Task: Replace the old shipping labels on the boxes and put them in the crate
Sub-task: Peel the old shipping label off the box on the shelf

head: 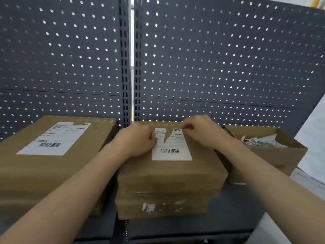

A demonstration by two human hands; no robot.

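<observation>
Dark grey shelf surface (228, 208) fills the nearest strip of the view, and both bare forearms come in over it from seven and five o'clock, their elbows cut off by the frame. On it, dead centre, stands a stack of two brown cardboard boxes: the lower box (158, 199) shows white scraps of torn paper (148, 207) stuck to its near face, too ragged to read, and the upper box (172, 173) carries a white shipping label (171, 152) on its lid, barcode toward the viewer and a jagged V-shaped tear running down from its far edge. The left hand (137, 140) lies knuckles-up at the label's nine o'clock edge with fingers curled; its fingertips are hidden under the hand, so whether it grips the paper or only presses on it cannot be told. The right hand (202, 131) sits at the label's one o'clock corner, thumb and forefinger pinched together on the torn far strip, though blur softens the contact. At nine o'clock of the stack a larger closed box (26, 173) bears its own label (52, 140), whose far edge is also torn; its print is unreadable. At three o'clock an open carton (272, 155) holds crumpled paper scraps (260, 141), mostly hidden by its wall. Behind everything rise grey pegboard panels (211, 59), split by a slotted upright (125, 67).
</observation>
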